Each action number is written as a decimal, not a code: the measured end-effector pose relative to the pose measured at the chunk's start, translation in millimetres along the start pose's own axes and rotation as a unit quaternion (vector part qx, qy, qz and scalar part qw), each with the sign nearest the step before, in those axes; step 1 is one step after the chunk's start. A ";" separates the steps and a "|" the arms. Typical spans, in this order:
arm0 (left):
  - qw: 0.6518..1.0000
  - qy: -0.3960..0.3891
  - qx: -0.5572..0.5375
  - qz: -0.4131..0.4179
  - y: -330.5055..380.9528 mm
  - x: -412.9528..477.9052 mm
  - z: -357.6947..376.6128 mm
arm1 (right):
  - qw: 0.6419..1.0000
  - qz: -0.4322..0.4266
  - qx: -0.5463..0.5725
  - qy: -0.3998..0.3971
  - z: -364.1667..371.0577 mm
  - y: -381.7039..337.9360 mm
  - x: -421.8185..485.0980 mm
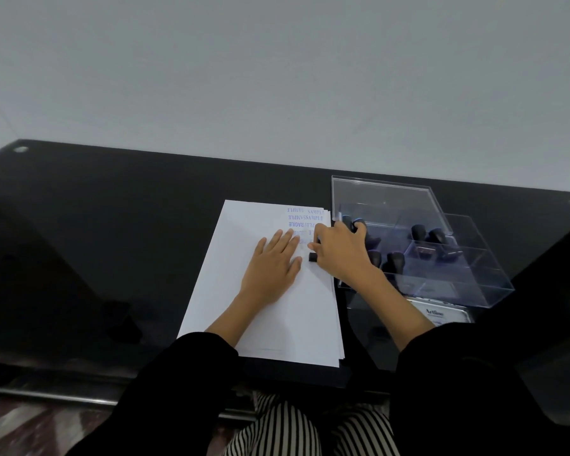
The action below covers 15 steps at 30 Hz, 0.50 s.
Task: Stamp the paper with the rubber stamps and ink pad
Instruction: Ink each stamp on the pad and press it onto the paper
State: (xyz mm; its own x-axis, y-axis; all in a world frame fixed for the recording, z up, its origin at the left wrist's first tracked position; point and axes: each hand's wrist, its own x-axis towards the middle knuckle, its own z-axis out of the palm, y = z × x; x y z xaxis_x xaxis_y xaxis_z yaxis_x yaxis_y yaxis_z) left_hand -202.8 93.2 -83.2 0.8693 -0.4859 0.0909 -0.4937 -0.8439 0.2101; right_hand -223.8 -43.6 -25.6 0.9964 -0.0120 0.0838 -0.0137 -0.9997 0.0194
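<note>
Paper (277, 317) lies on the black table (112, 225). Left hand (272, 264) presses it flat, fingers (287, 240) straight; right hand (339, 248) holds a stamp (312, 257) standing on it, fingers curled round it.

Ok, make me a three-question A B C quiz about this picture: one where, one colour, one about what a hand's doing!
1. Where is the clear box? A) right of the paper B) left of the paper C) on the paper
2. What colour are the stamped words? A) red B) bluish purple C) green
3. What is the left hand doing? A) lying flat on the paper B) waving in the air C) making a fist
Answers: 1 A, it sits beside the paper's right edge. 2 B, the words look bluish purple. 3 A, its fingers lie straight on the paper.
</note>
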 end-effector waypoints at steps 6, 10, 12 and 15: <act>1.000 -0.001 -0.008 -0.002 1.6 -0.9 -1.4 | 1.000 0.002 -0.007 0.014 -1.1 -3.5 -6.3; 1.000 0.001 -0.019 -0.003 0.5 0.3 -0.3 | 0.999 0.004 -0.010 0.030 -5.0 -6.3 -9.5; 1.000 0.001 -0.018 -0.005 0.2 1.0 0.3 | 0.996 0.002 0.003 0.085 -4.2 -7.3 -13.9; 1.000 0.003 -0.024 -0.005 -0.3 0.9 0.0 | 0.968 0.031 0.095 0.231 -10.1 -4.3 -18.6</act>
State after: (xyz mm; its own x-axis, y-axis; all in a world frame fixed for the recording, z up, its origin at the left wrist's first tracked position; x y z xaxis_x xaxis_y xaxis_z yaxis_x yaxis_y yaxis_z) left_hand -201.9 93.1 -83.2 0.8739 -0.4770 0.0938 -0.4841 -0.8361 0.2582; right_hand -243.2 -38.8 -17.2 0.8501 -0.1049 0.5161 -0.0124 -0.9837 -0.1794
